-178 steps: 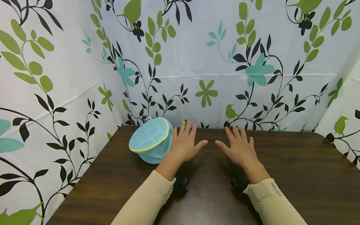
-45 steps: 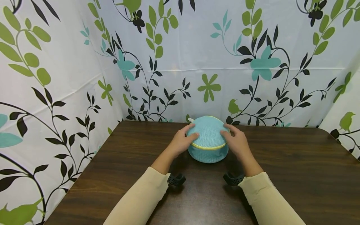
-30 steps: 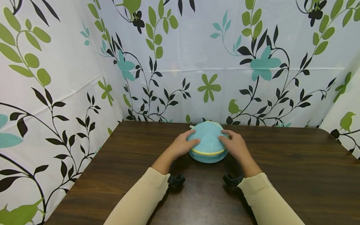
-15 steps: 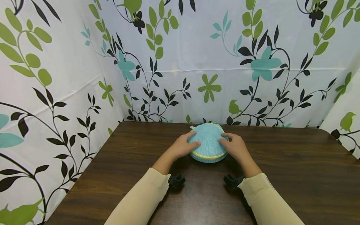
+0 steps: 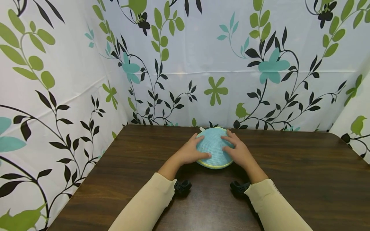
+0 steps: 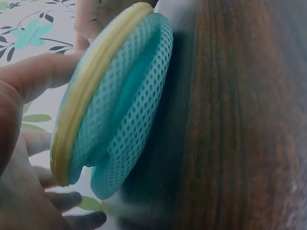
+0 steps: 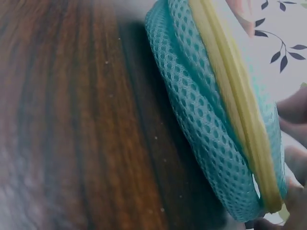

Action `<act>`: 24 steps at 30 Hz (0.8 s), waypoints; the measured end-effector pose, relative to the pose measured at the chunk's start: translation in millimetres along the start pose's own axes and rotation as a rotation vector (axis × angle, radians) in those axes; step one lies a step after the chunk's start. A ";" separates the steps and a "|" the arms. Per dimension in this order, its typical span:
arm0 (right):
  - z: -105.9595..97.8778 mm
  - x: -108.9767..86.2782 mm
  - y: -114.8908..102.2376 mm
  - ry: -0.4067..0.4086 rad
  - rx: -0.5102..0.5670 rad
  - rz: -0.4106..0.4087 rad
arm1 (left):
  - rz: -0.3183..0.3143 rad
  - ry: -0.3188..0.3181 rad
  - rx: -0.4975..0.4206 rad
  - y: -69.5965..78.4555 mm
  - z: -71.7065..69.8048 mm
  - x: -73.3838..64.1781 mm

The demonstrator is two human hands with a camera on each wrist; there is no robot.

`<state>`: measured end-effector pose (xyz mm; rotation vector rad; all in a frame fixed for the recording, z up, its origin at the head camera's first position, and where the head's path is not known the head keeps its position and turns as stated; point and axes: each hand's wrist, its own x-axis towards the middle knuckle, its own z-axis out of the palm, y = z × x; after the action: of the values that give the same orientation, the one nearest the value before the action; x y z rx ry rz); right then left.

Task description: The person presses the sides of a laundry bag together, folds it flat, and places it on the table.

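A light-blue mesh laundry bag [image 5: 214, 147] with yellow edging lies squashed low on the table, near its back edge. My left hand [image 5: 188, 152] is at its left side, thumb and fingers spread over the top. From the right, my right hand [image 5: 238, 153] rests on it with fingers likewise spread. Close up in the left wrist view, the mesh bag [image 6: 122, 100] has its lower wall folded under the yellow zipper rim, and a thumb touches the upper face. The right wrist view shows the same folded bag [image 7: 201, 110] just above the wood.
The dark brown wooden table [image 5: 289, 179] reaches back to a white curtain [image 5: 199, 54] with leaf and bird prints. More printed curtain hangs along the left and right sides. A black strap device [image 5: 182, 187] sits under each wrist.
The bag came from the left to the middle between both hands. It has been pressed down from a taller shape to a flat one. Just now the fingers have spread further over its top.
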<state>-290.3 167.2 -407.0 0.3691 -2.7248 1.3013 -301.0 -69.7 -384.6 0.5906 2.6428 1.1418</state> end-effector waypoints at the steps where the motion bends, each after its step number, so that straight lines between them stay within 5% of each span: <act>1: 0.4 0.0 0.1 -0.018 0.000 -0.017 | 0.011 -0.006 0.011 0.8 0.2 0.0; 9: 0.8 -3.0 2.5 -0.030 -0.058 -0.047 | 0.053 0.019 0.123 5.1 1.1 -0.1; 19: 5.1 -5.4 -0.3 0.061 -0.140 0.042 | 0.029 0.035 0.131 3.3 1.7 -0.6; 24: 8.1 -5.3 -0.2 0.076 -0.141 0.034 | 0.056 -0.019 0.146 6.4 3.8 -0.4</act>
<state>-285.0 161.7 -413.0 0.2561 -2.7489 1.0987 -297.5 -63.4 -382.5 0.7025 2.7256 0.9577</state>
